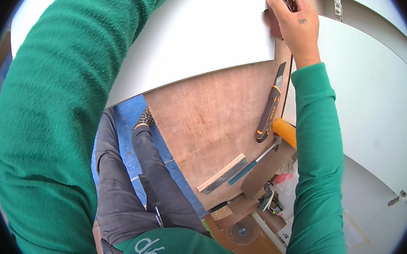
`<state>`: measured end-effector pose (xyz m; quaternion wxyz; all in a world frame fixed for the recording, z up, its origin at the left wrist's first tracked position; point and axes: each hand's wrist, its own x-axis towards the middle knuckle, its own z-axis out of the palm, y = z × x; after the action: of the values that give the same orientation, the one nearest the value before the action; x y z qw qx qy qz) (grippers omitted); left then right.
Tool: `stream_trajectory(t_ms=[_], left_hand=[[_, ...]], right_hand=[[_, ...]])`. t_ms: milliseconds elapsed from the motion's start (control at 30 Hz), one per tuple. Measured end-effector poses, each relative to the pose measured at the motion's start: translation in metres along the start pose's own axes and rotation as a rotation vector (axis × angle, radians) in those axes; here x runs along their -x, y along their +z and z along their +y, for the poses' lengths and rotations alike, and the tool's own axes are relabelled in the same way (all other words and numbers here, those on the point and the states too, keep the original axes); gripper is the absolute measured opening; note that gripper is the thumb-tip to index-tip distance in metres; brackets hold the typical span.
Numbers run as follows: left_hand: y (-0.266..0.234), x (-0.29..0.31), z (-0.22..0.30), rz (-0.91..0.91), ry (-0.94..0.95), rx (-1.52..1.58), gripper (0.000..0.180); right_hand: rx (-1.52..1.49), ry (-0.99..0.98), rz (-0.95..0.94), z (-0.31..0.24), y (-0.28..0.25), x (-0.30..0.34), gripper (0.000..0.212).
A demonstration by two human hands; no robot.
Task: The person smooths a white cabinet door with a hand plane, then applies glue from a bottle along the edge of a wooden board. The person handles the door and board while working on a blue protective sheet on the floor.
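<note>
At the top, my right hand (pixel 299 31) is closed around a reddish-brown object (pixel 275 28) at the right end of a large white panel (pixel 210 30). Dark, wiry-looking parts show between the fingers, but its kind is not clear. My left arm reaches up over the panel's left side, and its hand lies beyond the top edge of the picture. The panel rests over a brown wooden board (pixel 194 117). Below my right hand, a black and orange utility knife (pixel 269 110) lies on the board with its blade toward the panel.
An orange cylinder (pixel 284 131), a teal-handled hammer (pixel 256 163) and a wood strip (pixel 221 173) lie at the board's lower right. On the right is a white door panel (pixel 362 86) with a metal hinge (pixel 398 197). Blue floor covering (pixel 130 122) shows around my legs.
</note>
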<state>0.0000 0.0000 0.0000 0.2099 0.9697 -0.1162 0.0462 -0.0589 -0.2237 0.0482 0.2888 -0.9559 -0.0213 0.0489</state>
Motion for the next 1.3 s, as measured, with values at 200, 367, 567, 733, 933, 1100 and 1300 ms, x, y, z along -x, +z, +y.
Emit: stream_trajectory(t_ms=[200, 367, 567, 733, 933, 1100, 1300], left_hand=[[0.003, 0.0, -0.001, 0.02, 0.005, -0.02, 0.061], [0.005, 0.001, -0.001, 0.018, 0.011, -0.029, 0.061], [0.004, 0.002, -0.001, 0.023, 0.001, -0.001, 0.061], [0.003, 0.002, -0.002, 0.017, 0.01, -0.009, 0.061], [0.004, 0.005, 0.002, 0.045, 0.012, 0.003, 0.061], [0.0, 0.012, 0.001, -0.112, 0.427, -0.065, 0.06], [0.03, 0.039, 0.043, -0.194, 0.884, 0.102, 0.065]], right_hand=[[0.032, -0.058, -0.022, 0.021, -0.006, 0.013, 0.032], [0.246, -0.127, -0.013, 0.04, -0.009, 0.029, 0.045], [0.263, -0.124, 0.057, 0.046, -0.009, 0.063, 0.04], [0.217, -0.005, 0.032, 0.051, -0.018, 0.126, 0.037], [-0.138, 0.327, 0.148, 0.048, -0.039, 0.192, 0.054], [-0.341, 0.425, 0.184, 0.042, -0.041, 0.222, 0.054], [-0.426, 0.475, 0.192, 0.041, -0.035, 0.231, 0.053]])
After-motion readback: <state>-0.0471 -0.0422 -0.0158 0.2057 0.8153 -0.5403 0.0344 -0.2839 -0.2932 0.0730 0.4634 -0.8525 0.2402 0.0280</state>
